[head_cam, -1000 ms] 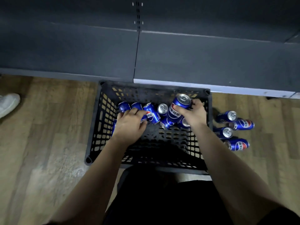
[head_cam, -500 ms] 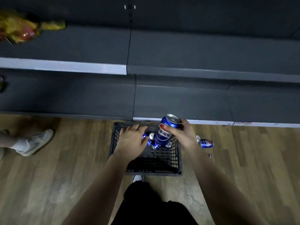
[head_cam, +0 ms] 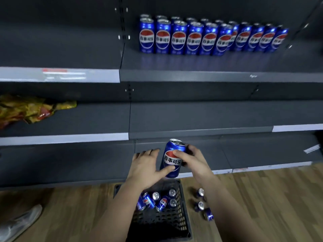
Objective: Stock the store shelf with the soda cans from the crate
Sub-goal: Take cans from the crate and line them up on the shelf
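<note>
Blue aluminium soda can [head_cam: 173,158], above the black plastic crate [head_cam: 183,208] at six o'clock, is being gripped mid-body by the right hand [head_cam: 194,160]; the straight-fingered left hand [head_cam: 145,165] is steadying it. Likely heavy, slick.

Grips a blue soda can [head_cam: 172,159] upright in the right hand [head_cam: 194,161], fingers [head_cam: 191,148] curled round its far side, thumb on the label. Touches the can's lower side with the thumb of the left hand [head_cam: 145,165], the rest held straight. Below, on the wooden floor [head_cam: 262,198]: a dark crate [head_cam: 183,222] with more cans [head_cam: 157,200] lying inside, loose cans [head_cam: 201,205] just beside it on the right. Up on the top shelf [head_cam: 209,75], a row of upright cans [head_cam: 209,37]. Yellow snack bags [head_cam: 26,110] on the middle shelf, far left.
</note>
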Tool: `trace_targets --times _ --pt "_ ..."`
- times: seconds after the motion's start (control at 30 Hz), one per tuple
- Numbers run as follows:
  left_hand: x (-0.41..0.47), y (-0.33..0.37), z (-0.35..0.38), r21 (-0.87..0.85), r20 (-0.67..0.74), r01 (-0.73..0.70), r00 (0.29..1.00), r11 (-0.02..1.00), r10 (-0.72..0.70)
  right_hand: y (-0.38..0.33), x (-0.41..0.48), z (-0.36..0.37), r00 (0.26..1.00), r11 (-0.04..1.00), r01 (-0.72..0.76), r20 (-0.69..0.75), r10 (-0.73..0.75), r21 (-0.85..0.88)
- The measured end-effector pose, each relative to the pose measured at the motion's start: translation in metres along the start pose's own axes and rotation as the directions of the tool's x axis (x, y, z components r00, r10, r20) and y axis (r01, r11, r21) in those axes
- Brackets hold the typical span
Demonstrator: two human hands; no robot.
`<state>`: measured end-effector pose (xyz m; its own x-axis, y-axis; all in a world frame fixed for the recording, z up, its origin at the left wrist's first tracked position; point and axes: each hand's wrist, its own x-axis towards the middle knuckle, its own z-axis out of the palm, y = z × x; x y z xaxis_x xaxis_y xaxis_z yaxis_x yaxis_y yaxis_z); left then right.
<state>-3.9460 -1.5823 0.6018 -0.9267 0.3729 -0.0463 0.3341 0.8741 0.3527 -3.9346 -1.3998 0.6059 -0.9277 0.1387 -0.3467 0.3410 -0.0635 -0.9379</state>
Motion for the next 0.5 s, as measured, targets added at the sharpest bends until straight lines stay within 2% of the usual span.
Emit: trace_targets --times 0.2,0.3,0.5 --pt "0.028 0.021 -0.033 -0.081 -0.103 -0.091 0.991 0.993 0.082 -0.044 0.005 0.0 0.995 0.991 0.094 -0.038 -0.091 0.098" --pt "0.043 0.032 -0.047 -0.165 -0.17 -0.1 0.983 0.981 0.071 -0.064 0.011 -0.003 0.991 0.985 0.135 -0.031 -0.132 0.107" --pt "0.081 0.052 -0.067 -0.192 -0.304 -0.119 0.951 0.974 0.057 -0.095 0.029 -0.019 0.966 0.964 0.257 0.009 -0.258 0.07"
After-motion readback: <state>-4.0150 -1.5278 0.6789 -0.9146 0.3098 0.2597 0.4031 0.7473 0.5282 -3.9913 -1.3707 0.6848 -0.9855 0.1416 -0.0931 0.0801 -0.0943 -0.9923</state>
